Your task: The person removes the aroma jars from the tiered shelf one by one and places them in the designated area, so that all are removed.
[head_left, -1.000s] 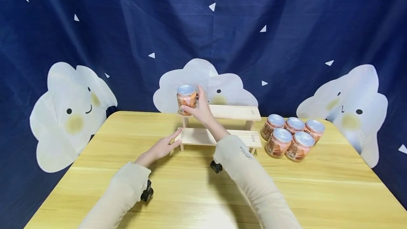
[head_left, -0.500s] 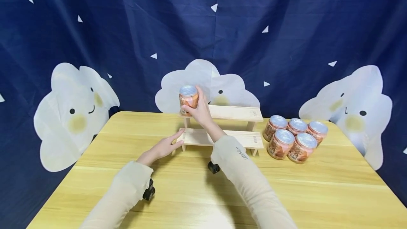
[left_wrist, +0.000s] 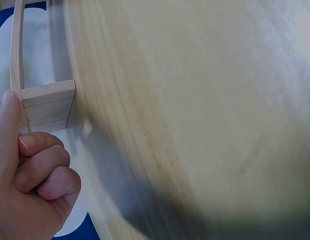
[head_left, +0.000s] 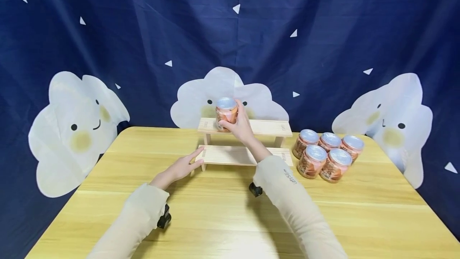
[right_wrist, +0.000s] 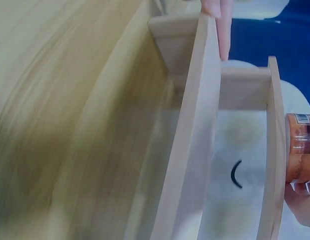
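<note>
In the head view my right hand grips an orange-labelled jar with a silver lid, fingers behind and thumb in front. It stands upright at the left part of the upper board of a two-tier wooden shelf. The right wrist view has the jar at its right edge, its base at the board. At the left end of the lower board, my left hand pinches the shelf. The left wrist view shows that hand with several fingers curled below the board's end.
Several matching jars stand grouped on the wooden table to the right of the shelf. A dark blue curtain with white clouds hangs behind the table. Small black cameras sit at both wrists.
My right hand has shifted the jar rightward along the upper board, away from its left end. The left hand keeps its place at the lower board. The head view has swung slightly.
</note>
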Demonstrator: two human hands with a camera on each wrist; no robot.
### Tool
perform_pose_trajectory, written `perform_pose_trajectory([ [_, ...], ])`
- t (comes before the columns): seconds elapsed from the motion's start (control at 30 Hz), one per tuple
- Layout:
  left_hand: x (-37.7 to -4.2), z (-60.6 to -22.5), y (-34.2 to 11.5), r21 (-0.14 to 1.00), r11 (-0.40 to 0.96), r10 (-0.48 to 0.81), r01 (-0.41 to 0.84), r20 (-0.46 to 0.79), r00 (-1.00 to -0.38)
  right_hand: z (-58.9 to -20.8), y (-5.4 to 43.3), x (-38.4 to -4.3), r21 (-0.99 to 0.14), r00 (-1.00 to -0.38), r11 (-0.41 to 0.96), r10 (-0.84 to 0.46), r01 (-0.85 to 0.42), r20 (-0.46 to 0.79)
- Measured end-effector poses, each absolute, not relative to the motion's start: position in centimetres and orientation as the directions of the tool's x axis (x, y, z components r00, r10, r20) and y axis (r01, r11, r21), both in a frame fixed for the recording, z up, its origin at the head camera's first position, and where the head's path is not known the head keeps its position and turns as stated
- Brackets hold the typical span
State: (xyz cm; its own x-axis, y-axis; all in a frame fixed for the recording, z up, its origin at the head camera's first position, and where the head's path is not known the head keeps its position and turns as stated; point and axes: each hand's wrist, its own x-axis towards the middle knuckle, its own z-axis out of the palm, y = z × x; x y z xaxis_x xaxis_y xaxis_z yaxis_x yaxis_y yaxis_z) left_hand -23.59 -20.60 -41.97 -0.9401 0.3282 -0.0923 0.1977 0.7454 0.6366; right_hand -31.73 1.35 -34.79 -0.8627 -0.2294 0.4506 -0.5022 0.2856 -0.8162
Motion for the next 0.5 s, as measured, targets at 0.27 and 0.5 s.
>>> perform_pose_trajectory([
  [0.27,-23.7,-41.9,-20.6,0.616,0.764,0.325,0.195,-0.106,-0.940,-34.6,5.2,-31.8,-0.839,-0.881,0.278,-0.231,-0.467,0.413],
  [0.5,-23.7,-41.6,-20.6,0.605,0.770,0.338,0.203,-0.117,-0.934,-32.7,8.1,-30.0,-0.841,-0.882,0.275,-0.225,-0.465,0.414],
])
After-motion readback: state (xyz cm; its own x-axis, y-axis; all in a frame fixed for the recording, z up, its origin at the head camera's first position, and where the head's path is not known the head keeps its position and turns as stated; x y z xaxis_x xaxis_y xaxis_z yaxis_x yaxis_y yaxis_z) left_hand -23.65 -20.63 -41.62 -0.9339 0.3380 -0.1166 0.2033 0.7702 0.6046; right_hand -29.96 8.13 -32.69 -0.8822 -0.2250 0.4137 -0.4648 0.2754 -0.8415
